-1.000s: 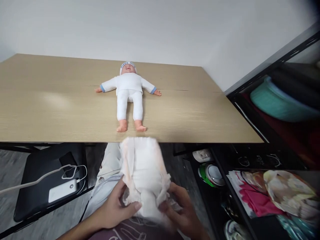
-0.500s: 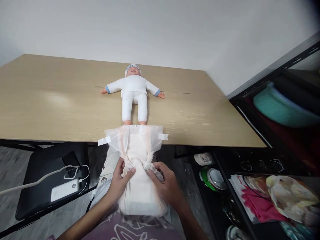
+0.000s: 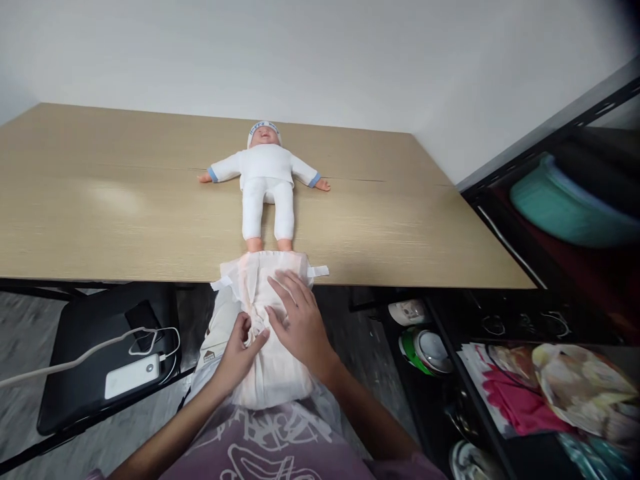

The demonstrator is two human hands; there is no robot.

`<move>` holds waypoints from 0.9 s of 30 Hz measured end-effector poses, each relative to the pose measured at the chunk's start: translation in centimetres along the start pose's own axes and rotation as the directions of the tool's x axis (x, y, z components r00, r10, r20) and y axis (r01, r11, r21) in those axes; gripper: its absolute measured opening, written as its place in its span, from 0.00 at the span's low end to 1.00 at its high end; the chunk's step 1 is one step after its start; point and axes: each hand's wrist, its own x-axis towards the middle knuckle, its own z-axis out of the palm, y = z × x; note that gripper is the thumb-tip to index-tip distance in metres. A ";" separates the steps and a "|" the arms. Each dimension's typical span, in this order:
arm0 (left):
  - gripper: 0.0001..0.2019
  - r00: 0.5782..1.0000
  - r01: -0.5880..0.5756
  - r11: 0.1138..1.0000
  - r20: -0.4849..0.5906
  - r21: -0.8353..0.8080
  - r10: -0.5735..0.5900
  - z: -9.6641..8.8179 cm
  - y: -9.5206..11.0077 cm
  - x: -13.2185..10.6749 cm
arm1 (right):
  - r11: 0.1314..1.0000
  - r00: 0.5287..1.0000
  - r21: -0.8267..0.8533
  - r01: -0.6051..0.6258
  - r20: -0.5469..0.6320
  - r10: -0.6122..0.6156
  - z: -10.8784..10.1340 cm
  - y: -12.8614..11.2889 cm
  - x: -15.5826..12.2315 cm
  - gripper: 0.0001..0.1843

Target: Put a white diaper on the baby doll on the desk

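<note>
Clearly, the broad pale wood-grain tabletop (image 3: 400, 227) bears a white-clothed doll (image 3: 267, 163), its ankles just beyond the unfolded white disposable diaper (image 3: 273, 373) over the person's lap (image 3: 223, 323). The left hand (image 3: 237, 360) pinches its ruffled edge, the right hand (image 3: 306, 327) has fingers spread across it — a loosened pinch could drop it, and a white strip tab (image 3: 318, 271) could snag the tabletop.

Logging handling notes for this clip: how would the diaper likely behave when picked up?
The diaper is probably floppy: its middle is gathered and creased. Its thin, papery edges suggest lightness. Its tabs stick out sideways, so might snag.
</note>
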 end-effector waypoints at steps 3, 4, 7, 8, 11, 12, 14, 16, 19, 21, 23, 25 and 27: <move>0.28 0.999 -0.033 0.999 0.010 0.033 0.033 -1.3 -0.5 0.0 | 0.999 0.994 -0.038 0.020 0.108 -0.016 2.0 1.1 1.7 0.37; 0.28 0.999 -0.042 0.998 0.019 0.055 0.041 -2.0 -0.6 0.0 | 0.999 0.991 -0.046 0.012 0.135 -0.006 2.5 1.4 2.0 0.37; 0.23 0.993 -0.118 0.975 0.008 0.188 0.119 -4.3 -0.4 -0.1 | 0.997 0.987 -0.071 -0.003 0.161 0.014 3.5 2.0 2.0 0.38; 0.20 0.980 -0.185 0.949 -0.025 0.257 0.198 -5.2 0.0 0.0 | 0.997 0.987 -0.074 -0.003 0.160 0.015 3.6 2.1 2.0 0.38; 0.14 0.843 -0.438 0.749 -0.061 0.497 0.534 -7.9 3.1 1.2 | 0.998 0.987 -0.070 -0.006 0.160 0.017 3.6 2.0 1.9 0.39; 0.12 0.789 -0.505 0.653 -0.005 0.565 0.615 -8.7 4.7 2.1 | 0.998 0.986 -0.068 -0.008 0.164 0.020 3.5 2.0 1.9 0.39; 0.11 0.710 -0.617 0.451 0.208 0.645 0.673 -9.8 8.6 4.7 | 0.998 0.985 -0.067 -0.012 0.172 0.023 3.4 1.9 2.0 0.39; 0.15 0.648 -0.696 0.259 0.430 0.670 0.628 -10.0 12.7 8.2 | 0.997 0.984 -0.073 -0.010 0.175 0.022 3.4 1.9 2.0 0.38; 0.32 0.608 -0.697 0.046 0.556 0.716 0.568 -8.5 17.4 13.7 | 0.997 0.987 -0.082 0.002 0.158 0.011 3.5 2.0 1.9 0.38; 0.42 0.579 -0.717 -0.135 0.691 0.684 0.432 -6.7 19.0 16.6 | 0.996 0.990 -0.091 0.014 0.141 -0.001 3.7 2.1 1.8 0.38; 0.49 0.510 -0.775 -0.287 0.826 0.562 0.240 -4.9 19.6 18.3 | 0.995 0.992 -0.102 0.022 0.127 -0.009 3.8 2.1 1.8 0.37; 0.49 0.437 -0.812 -0.376 0.892 0.447 0.117 -3.6 19.9 19.3 | 0.994 0.993 -0.111 0.022 0.122 -0.008 3.7 2.2 1.8 0.36; 0.44 0.381 -0.824 -0.423 0.921 0.377 0.079 -2.8 20.0 20.0 | 0.993 0.992 -0.116 0.021 0.123 -0.007 3.6 2.2 1.8 0.34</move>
